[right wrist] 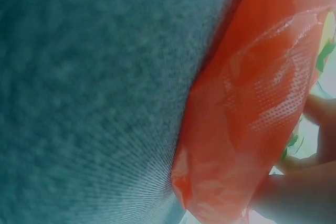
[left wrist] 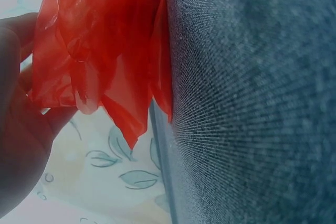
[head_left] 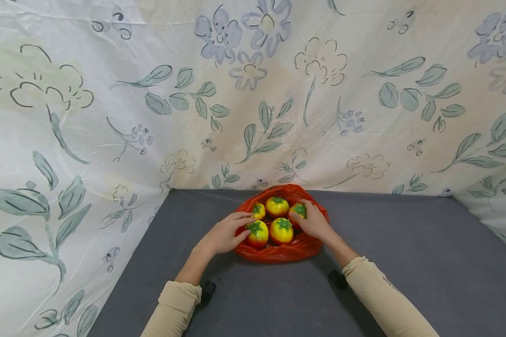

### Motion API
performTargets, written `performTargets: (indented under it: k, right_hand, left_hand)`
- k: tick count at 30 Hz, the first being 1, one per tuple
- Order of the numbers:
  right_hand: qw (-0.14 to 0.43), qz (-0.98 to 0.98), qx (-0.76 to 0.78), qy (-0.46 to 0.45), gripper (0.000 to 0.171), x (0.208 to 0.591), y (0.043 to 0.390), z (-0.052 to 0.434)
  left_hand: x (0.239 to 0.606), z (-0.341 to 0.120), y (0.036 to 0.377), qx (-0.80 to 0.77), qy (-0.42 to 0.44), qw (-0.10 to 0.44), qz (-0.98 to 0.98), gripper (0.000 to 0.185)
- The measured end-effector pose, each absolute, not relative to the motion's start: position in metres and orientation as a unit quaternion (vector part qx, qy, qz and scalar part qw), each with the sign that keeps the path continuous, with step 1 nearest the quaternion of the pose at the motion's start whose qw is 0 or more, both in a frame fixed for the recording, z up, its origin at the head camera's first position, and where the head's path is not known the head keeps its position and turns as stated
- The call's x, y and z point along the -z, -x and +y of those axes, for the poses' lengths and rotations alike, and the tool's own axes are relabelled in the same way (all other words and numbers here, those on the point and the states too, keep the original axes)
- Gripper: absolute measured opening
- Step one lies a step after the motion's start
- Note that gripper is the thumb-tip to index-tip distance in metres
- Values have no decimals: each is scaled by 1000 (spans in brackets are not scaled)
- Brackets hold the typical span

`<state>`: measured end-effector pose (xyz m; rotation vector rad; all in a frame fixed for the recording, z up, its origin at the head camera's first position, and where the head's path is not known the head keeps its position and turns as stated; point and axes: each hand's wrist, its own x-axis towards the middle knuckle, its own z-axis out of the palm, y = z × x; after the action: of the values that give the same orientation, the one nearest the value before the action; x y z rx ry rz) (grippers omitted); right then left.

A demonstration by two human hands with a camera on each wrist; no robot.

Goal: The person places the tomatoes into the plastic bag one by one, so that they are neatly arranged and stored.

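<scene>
Several yellow-and-red tomatoes with green leafy tops, one of them a front-left tomato (head_left: 257, 235), sit in an open red plastic bag (head_left: 278, 254) on the dark table. At the bag's left rim, my left hand (head_left: 225, 232) reaches in with fingers extended, its fingertips by the left tomatoes. My right hand (head_left: 316, 222) comes over the right rim, thumb and fingers around the right tomato (head_left: 297, 211). In the left wrist view the bag's crumpled side (left wrist: 105, 45) partly covers the left fingers. The right wrist view shows the bag's wall (right wrist: 247, 114) beside the right hand (right wrist: 299, 182).
The dark grey table (head_left: 405, 252) extends on both sides of the bag. A flower-patterned cloth (head_left: 253, 107) hangs behind and at the sides. Small black devices sit under both wrists, one being the right wrist device (head_left: 338, 280).
</scene>
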<state>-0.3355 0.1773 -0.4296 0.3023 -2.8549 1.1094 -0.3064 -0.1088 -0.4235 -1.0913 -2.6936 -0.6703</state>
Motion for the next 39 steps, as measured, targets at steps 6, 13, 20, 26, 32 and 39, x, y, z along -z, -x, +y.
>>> performTargets:
  k: [6, 13, 20, 26, 32, 39]
  right_hand:
    - [25, -931, -352, -94, 60, 431, 335, 177]
    - [33, -933, -344, -97, 59, 431, 334, 176]
    - [28, -931, -352, -97, 61, 432, 335, 178]
    - [28, -924, -368, -100, 62, 431, 332, 182]
    - [58, -918, -370, -134, 62, 430, 323, 189]
    - [104, -913, -357, -165, 58, 433, 310, 203]
  left_hand:
    - [424, -108, 306, 223, 366, 80, -900, 36]
    - [423, -109, 305, 221, 367, 80, -900, 36]
    - [424, -108, 304, 223, 369, 84, -898, 37]
    - [423, -108, 303, 224, 377, 100, -893, 38]
    - [421, -106, 302, 231, 367, 105, -895, 40]
    - [424, -103, 300, 256, 370, 180, -875, 42]
